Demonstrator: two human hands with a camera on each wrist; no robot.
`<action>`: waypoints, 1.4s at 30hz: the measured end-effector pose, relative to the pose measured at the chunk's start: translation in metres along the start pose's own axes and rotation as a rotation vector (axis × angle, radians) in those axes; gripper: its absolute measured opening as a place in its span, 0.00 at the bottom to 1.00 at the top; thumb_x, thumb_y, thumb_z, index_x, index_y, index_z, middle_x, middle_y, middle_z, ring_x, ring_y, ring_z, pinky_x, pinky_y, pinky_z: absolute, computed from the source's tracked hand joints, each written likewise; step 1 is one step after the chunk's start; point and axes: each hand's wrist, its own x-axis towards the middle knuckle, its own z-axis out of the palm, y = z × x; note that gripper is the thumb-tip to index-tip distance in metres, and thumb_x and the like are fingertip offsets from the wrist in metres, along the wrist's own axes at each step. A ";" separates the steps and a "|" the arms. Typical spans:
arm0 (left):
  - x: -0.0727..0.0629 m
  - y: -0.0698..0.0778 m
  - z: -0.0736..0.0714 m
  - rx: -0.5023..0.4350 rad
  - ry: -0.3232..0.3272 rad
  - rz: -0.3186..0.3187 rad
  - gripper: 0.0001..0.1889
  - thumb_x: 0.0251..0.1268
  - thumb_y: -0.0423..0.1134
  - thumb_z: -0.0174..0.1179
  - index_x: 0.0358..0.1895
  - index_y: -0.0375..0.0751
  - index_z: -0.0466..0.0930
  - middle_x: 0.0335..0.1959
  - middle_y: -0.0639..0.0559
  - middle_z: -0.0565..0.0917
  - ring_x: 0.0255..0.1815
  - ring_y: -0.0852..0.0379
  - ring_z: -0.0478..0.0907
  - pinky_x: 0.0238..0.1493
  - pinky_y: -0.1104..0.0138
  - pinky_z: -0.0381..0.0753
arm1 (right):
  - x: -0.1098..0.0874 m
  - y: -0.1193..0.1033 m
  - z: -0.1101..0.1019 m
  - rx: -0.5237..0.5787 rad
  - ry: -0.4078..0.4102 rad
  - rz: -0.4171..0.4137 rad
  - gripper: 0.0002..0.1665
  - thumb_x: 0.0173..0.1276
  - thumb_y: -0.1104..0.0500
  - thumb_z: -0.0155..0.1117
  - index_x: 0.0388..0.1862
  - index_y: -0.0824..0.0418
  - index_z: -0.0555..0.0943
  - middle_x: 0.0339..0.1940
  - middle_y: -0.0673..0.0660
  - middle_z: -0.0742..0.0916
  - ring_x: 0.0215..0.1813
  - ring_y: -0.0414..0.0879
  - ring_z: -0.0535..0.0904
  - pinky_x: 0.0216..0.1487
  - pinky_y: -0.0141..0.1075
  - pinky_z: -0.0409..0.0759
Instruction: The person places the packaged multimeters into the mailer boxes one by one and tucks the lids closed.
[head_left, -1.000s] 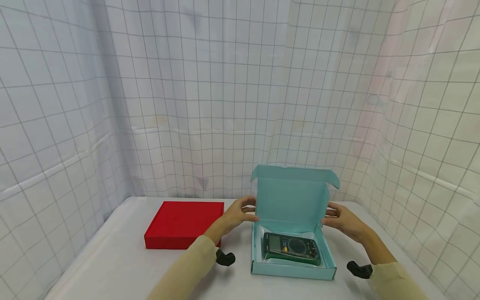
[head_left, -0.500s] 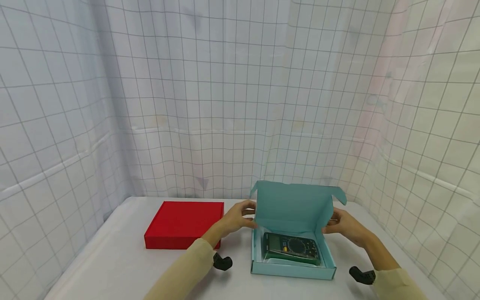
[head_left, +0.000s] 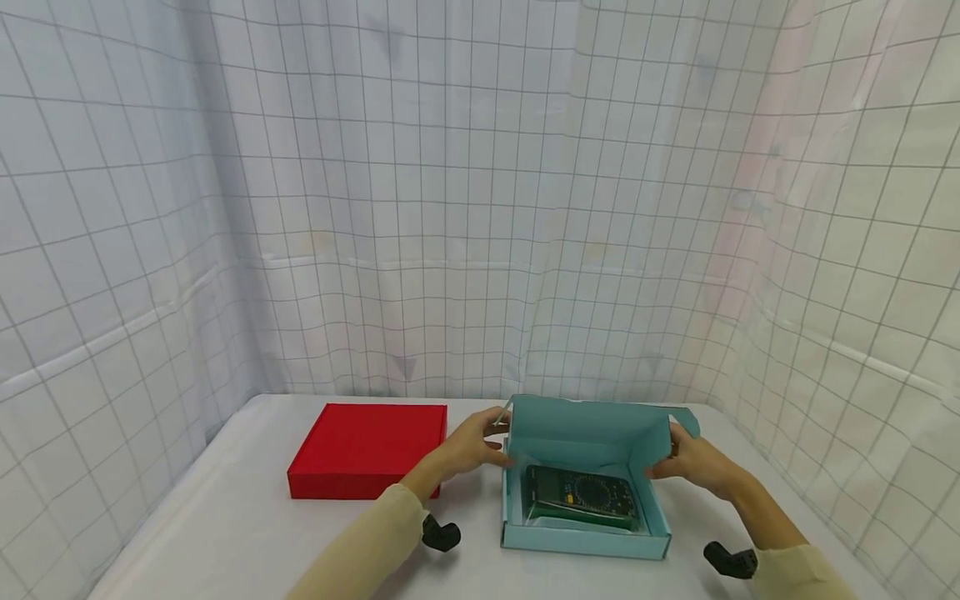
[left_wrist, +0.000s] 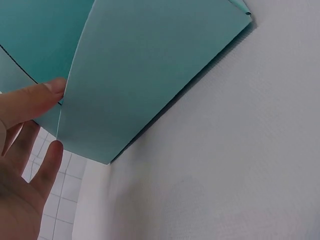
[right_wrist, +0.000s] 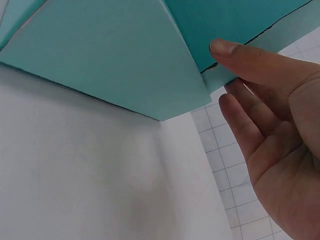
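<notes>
On the right of the table in the head view stands a light-blue cardboard box [head_left: 585, 540]. A digital multimeter [head_left: 581, 496] with a round dial lies inside, in clear plastic. The box's hinged lid [head_left: 588, 421] leans forward, half lowered over the multimeter. My left hand [head_left: 471, 442] holds the lid's left side near the rear corner; the left wrist view shows the thumb [left_wrist: 55, 86] in front and fingers behind. At the right rear corner, my right hand [head_left: 697, 460] grips the lid likewise, its thumb [right_wrist: 225, 47] overlapping the panel in the right wrist view.
A closed red box [head_left: 367, 450] lies to the left, close to my left forearm. A white cloth covers the table [head_left: 225, 533]. White gridded curtains [head_left: 450, 208] hang behind and on both sides. Black wrist-worn pieces sit below both sleeves.
The lid has swung from nearly upright down and forward over the multimeter. Both hands have moved slightly with it, the right one a little outward. The box base and red box stay in place.
</notes>
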 end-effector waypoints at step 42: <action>-0.030 0.030 -0.009 -0.271 -0.022 -0.164 0.27 0.73 0.47 0.66 0.64 0.30 0.75 0.60 0.40 0.82 0.60 0.42 0.82 0.60 0.55 0.81 | -0.031 -0.017 -0.016 0.350 -0.143 -0.157 0.20 0.86 0.62 0.47 0.36 0.71 0.80 0.70 0.56 0.77 0.67 0.39 0.77 0.66 0.41 0.76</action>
